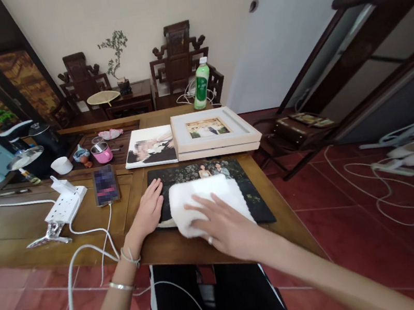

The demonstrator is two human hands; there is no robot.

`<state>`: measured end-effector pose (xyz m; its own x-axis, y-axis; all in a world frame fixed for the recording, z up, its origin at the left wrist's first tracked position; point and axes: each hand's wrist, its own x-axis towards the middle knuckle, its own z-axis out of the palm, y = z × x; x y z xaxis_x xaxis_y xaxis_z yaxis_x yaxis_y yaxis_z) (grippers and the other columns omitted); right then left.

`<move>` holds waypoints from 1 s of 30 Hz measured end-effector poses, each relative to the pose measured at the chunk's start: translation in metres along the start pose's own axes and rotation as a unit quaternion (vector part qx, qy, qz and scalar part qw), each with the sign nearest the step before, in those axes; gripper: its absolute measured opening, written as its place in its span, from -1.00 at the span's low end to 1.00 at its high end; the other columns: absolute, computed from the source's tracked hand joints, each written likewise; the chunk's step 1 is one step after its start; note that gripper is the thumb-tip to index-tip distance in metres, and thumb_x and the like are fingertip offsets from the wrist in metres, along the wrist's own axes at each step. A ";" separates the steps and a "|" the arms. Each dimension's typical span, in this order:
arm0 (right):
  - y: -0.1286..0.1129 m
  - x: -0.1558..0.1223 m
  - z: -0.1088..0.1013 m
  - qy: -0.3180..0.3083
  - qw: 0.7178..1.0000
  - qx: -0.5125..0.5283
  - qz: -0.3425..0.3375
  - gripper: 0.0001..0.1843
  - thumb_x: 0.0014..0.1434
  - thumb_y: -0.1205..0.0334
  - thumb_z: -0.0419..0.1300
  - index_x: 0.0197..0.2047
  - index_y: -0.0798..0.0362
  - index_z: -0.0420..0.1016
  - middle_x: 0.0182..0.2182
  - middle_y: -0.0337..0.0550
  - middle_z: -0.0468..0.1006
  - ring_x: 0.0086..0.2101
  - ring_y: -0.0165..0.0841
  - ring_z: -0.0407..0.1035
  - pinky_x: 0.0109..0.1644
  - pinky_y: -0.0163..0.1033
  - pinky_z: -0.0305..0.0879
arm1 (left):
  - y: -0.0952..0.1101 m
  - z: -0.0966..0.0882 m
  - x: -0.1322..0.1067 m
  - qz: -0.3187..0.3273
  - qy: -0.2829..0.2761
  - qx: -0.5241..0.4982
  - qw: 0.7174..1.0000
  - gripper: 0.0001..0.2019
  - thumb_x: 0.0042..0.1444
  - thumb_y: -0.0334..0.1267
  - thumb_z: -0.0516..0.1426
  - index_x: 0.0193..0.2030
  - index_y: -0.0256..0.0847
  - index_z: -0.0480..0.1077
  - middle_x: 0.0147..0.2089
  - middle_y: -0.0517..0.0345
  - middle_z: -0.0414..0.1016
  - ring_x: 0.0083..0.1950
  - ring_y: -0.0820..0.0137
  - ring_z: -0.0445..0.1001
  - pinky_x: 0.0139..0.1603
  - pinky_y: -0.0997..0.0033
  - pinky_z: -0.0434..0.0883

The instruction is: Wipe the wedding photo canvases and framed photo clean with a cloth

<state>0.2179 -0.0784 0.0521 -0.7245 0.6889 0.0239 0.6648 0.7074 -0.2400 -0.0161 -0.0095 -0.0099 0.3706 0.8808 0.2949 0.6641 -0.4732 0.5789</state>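
Observation:
A dark photo print or panel [260,204], showing two people before foliage, lies flat near the front edge of the wooden table [143,249]. Spread over its middle is a white fluffy cloth [206,189]. My right hand [218,224] presses on the cloth, its fingers stretched out across it and a ring on one finger. At the panel's left edge rests my left hand [150,206], flat with fingers extended and holding nothing. The cloth and my right hand hide much of the picture.
Behind the panel are a light wooden framed photo [218,142] and a white-edged photo canvas [149,153]. A green bottle [201,85] stands farther back. To the left lie a phone [105,185], a white power strip [66,203], cables and a pink cup [102,153]. Red floor tiles border the table.

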 end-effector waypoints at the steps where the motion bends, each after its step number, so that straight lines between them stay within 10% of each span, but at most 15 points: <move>1: 0.007 0.011 -0.001 0.010 1.000 -0.011 0.008 -0.52 0.07 0.51 0.06 0.06 0.02 0.41 0.25 0.01 0.23 0.29 0.02 -0.11 0.25 0.32 -0.09 | 0.000 0.000 0.000 0.000 -0.001 0.002 1.000 -0.55 0.34 -0.20 -0.17 0.30 -0.26 0.14 0.39 -0.06 0.09 0.42 0.27 -0.02 0.40 0.04 0.00; 12: 0.056 0.094 -0.005 0.076 0.994 -0.054 0.055 -0.61 0.27 0.34 -0.05 0.14 0.10 0.32 0.07 0.16 0.41 0.16 0.06 0.11 0.12 0.24 0.09 | -0.005 0.002 0.000 0.010 -0.003 0.010 1.000 -0.55 0.33 -0.21 -0.17 0.31 -0.26 0.14 0.38 -0.07 0.10 0.42 0.25 -0.02 0.39 0.03 0.01; 30: -0.022 -0.021 0.014 0.019 0.998 0.042 -0.032 -0.59 0.01 0.48 0.11 -0.08 -0.02 0.52 0.30 -0.06 0.14 0.31 0.00 -0.22 0.30 0.31 -0.26 | -0.001 0.000 0.000 0.011 0.001 0.006 1.000 -0.56 0.34 -0.21 -0.16 0.30 -0.21 0.14 0.39 -0.01 0.09 0.42 0.27 -0.02 0.39 0.03 0.02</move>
<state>0.2157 -0.1109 0.0435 -0.7565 0.6494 0.0772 0.5986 0.7351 -0.3182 -0.0166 -0.0090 -0.0104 0.3849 0.8697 0.3091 0.6633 -0.4935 0.5625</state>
